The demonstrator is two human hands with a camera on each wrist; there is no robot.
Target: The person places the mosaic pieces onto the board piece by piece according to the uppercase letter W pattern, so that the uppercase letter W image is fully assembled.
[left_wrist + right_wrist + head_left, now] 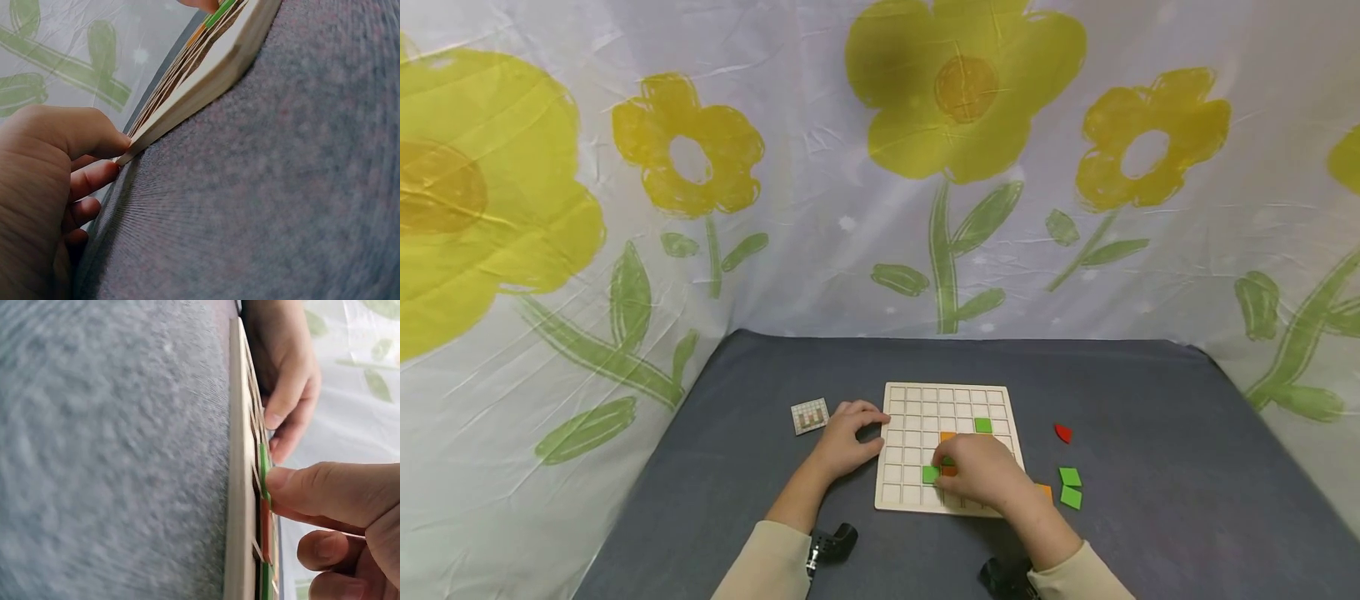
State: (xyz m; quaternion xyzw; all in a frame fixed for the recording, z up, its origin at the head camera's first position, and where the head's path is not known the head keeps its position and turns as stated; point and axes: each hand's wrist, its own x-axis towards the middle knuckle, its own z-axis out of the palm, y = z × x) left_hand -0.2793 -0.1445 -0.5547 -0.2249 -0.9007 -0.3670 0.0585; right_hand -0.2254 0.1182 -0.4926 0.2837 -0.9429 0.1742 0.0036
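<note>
White cloth (820, 250) with big yellow flowers hangs behind a dark grey table (775, 367). On the table lies a pale wooden grid board (912, 421). The left hand (846, 442) touches the board's left edge with its thumb and pointer finger, which are spread apart. Its other fingers bend softly, and it does not lift anything. Just beside it, off the board's left edge, is a small picture card (810, 417); its picture is too tiny to make out.

The right hand (985, 471) is over the near half of the board. Its thumb and pointer finger are bent close together and pinch a green square (931, 474) at its edge. That square sits on the grid, near the board's front edge. Right next to it is a red square (949, 472), partly hidden by the hand. Farther back are an orange square (948, 436) and, near the board's right edge, 1 more green piece (982, 425).

Past the board's right edge lie 2 loose green squares (1071, 487), a red piece with a round side (1063, 432) and an orange piece (1043, 491) half covered by the arm.

It looks like the step is fitting the green square into its box. The next move seems to need a gentle push flat, then letting go without bumping the red square.
</note>
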